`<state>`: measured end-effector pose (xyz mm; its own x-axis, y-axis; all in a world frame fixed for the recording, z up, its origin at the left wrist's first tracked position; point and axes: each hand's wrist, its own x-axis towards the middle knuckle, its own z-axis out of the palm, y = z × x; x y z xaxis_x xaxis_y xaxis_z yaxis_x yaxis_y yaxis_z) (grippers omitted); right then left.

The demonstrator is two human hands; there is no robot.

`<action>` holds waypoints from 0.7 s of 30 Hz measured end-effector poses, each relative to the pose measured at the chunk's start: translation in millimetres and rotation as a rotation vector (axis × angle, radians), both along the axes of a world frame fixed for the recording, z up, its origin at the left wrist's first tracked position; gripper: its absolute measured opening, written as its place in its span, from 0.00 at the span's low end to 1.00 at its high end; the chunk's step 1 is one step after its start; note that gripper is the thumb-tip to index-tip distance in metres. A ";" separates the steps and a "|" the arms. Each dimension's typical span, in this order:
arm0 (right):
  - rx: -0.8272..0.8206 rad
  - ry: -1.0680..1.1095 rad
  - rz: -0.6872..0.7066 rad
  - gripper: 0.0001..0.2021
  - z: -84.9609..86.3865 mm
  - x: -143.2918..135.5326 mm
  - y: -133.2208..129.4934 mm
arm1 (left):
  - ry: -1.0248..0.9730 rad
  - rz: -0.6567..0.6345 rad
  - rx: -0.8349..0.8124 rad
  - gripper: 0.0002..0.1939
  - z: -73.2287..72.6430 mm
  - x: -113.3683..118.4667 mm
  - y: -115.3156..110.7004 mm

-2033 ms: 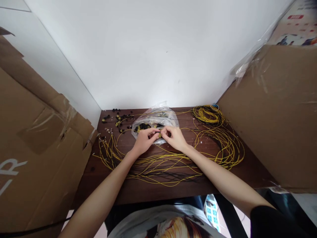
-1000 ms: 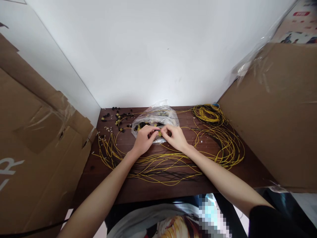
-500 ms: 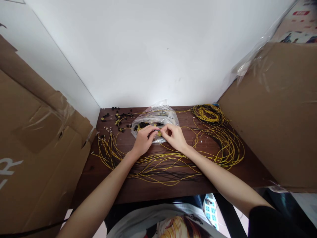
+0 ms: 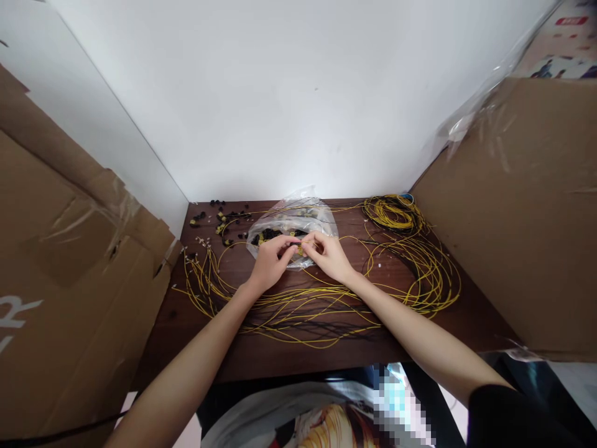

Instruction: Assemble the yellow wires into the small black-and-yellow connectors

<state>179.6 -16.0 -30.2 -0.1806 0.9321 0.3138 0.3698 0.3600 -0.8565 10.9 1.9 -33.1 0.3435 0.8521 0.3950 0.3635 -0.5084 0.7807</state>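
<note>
My left hand (image 4: 272, 258) is closed in a pinch on a small black part (image 4: 295, 244), its exact kind too small to make out. Fingertip to fingertip with it, my right hand (image 4: 330, 256) is also closed, pinching a thin yellow wire (image 4: 308, 242). Both hands are over the front of a clear plastic bag (image 4: 303, 214), which lies open and holds several black and yellow small parts (image 4: 268, 236). Below the hands, long yellow and black wires (image 4: 298, 298) run across the brown table.
Loose black and yellow parts (image 4: 224, 218) lie at the table's back left. White-tipped wire ends (image 4: 203, 246) fan out below them. A coil of wire (image 4: 396, 214) rests at the back right. Cardboard boxes (image 4: 79, 249) flank both sides, with a white wall (image 4: 280, 93) behind.
The right fingers have shifted slightly, and more of the yellow wire shows between them. The left hand stays almost in place with the black part.
</note>
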 end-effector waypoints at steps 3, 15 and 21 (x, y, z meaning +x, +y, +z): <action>-0.012 0.003 0.000 0.11 1.0 0.0 -0.2 | 0.009 -0.002 0.001 0.10 0.4 0.4 -0.1; -0.070 0.142 -0.036 0.13 -1.7 -1.3 3.7 | 0.009 -0.025 -0.045 0.09 1.1 1.5 -0.7; -0.091 0.209 -0.047 0.14 -1.5 -1.8 4.1 | -0.024 -0.066 -0.085 0.09 -2.3 0.8 0.1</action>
<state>177.9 -11.9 -31.6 -0.0765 0.9640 0.2545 0.1953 0.2648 -0.9443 11.7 2.0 -35.5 0.3915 0.8587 0.3308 0.3116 -0.4620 0.8303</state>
